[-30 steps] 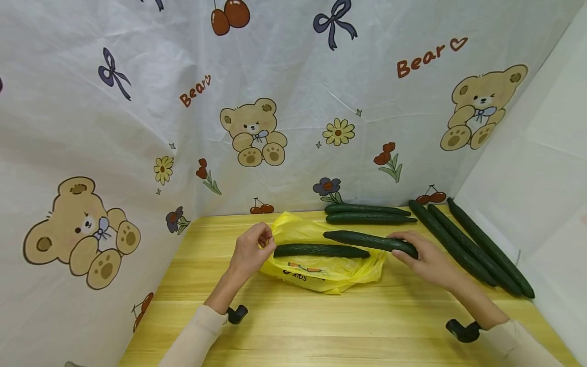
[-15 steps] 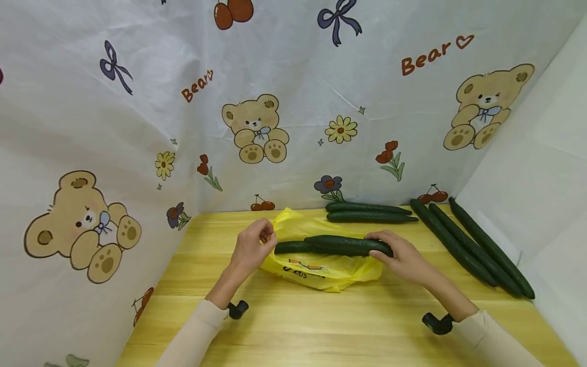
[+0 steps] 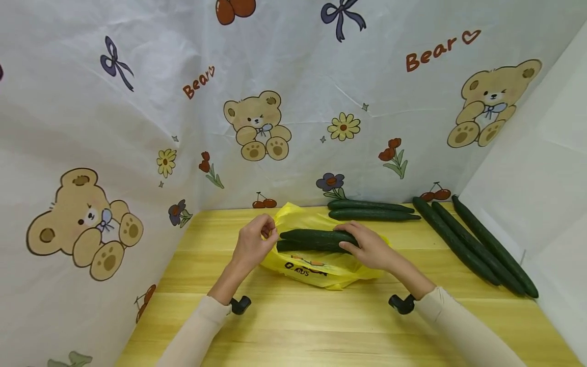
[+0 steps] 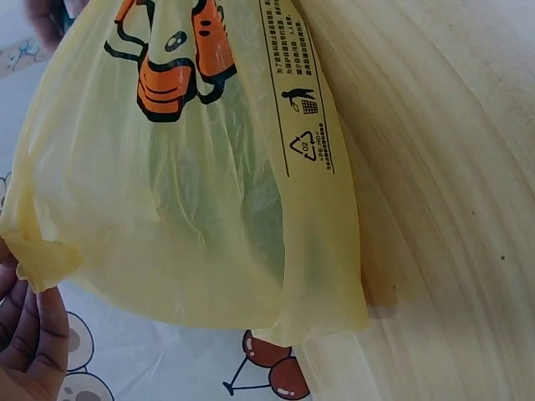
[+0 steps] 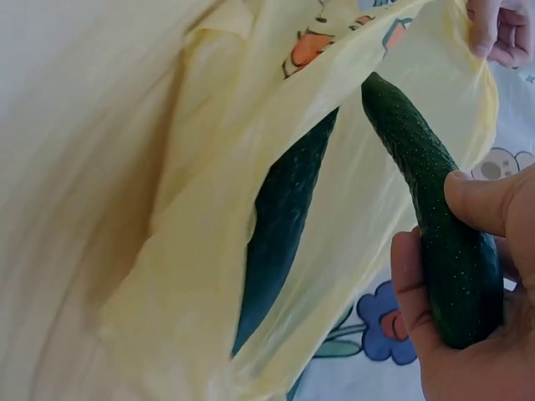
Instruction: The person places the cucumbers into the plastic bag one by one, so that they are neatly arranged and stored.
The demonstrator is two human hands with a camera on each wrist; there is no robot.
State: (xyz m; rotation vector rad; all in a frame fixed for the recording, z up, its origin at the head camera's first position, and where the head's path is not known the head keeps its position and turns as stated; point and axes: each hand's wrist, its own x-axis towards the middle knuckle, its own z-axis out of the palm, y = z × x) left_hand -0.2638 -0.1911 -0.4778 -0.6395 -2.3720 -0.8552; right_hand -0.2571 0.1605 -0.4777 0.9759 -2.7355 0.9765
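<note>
A yellow plastic bag (image 3: 321, 278) lies on the table with its mouth spread, and one cucumber (image 5: 288, 217) rests inside it. My left hand (image 3: 253, 242) pinches the bag's left edge; in the left wrist view the fingers (image 4: 33, 330) hold a bunched corner. My right hand (image 3: 367, 247) grips the right end of a second cucumber (image 3: 312, 235), which lies over the bag's opening, just behind the first. In the right wrist view the thumb (image 5: 485, 200) and fingers curl round that cucumber (image 5: 435, 192).
Behind the bag, two cucumbers (image 3: 373, 215) lie side by side near the printed cloth wall (image 3: 293, 178). Three more cucumbers (image 3: 458, 242) lie slanted at the right, beside the white side wall (image 3: 545, 204). Wooden table surface (image 3: 298, 331) stretches in front of the bag.
My right hand has moved left with its cucumber, from the right of the bag to over its opening, alongside the other cucumber. My left hand keeps its hold on the bag's edge.
</note>
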